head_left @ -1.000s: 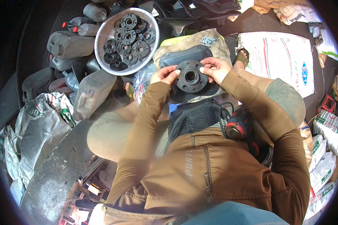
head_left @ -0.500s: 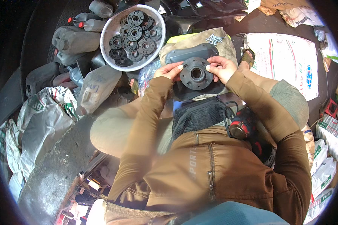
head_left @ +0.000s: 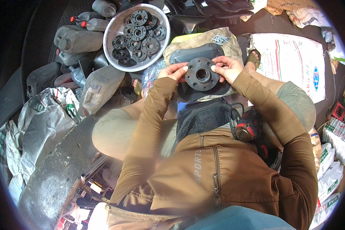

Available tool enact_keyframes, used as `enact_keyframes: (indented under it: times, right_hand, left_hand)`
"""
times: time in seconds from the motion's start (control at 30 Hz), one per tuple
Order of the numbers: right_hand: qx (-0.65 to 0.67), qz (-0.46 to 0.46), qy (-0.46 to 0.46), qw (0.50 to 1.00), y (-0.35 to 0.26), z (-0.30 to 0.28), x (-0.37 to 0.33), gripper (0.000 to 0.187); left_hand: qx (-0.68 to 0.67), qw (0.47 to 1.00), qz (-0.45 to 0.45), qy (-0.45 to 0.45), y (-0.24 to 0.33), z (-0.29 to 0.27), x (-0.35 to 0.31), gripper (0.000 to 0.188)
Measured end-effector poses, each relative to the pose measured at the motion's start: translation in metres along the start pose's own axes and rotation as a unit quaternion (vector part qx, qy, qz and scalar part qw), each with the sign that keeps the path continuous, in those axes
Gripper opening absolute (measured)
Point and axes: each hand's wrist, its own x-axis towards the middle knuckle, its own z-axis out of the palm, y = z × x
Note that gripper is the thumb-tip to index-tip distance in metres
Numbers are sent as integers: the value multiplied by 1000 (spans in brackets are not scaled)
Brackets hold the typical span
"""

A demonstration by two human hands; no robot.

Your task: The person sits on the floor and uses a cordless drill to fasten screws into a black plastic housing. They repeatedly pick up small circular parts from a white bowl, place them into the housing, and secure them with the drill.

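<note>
Between my two hands is a round black flange with a central hole and several small holes around it. My left hand pinches its left edge, thumb on top. On the opposite edge my right hand grips it the same way. Below the flange lies a dark moulded plate with a rounded outline, partly hidden by the flange and my hands. That plate rests on a folded beige sack in front of my lap. A small heap of screws sits on the sack's far part.
A white basin of similar black flanges stands far left. Several used plastic jugs crowd beside it. A red and black power tool lies by my right thigh. A white printed sack is spread at the right.
The flange has shifted very slightly up in the picture, still pinched by both hands. The whole view has moved a little.
</note>
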Motion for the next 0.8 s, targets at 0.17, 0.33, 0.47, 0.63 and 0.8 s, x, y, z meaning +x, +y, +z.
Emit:
enact_keyframes:
  times: [0.17, 0.33, 0.47, 0.63, 0.8]
  right_hand:
    - [12, -73, 68, 995, -32, -30, -24, 56]
    - [-395, -54, 96, 912, -69, -100, -147, 24]
    - [-531, 54, -160, 831, -20, -85, -240, 39]
    - [-465, 3, 80, 882, 41, -38, -284, 61]
    - [-394, 25, 144, 907, 67, -30, -291, 68]
  left_hand:
    - [21, 997, 27, 69, 12, -12, 1, 39]
    - [180, 951, 196, 157, 45, -27, 9, 35]
    - [441, 849, 292, 5, 60, 9, 41, 22]
    - [683, 674, 271, -80, 67, 83, 132, 17]
    - [763, 610, 199, -80, 56, 93, 178, 36]
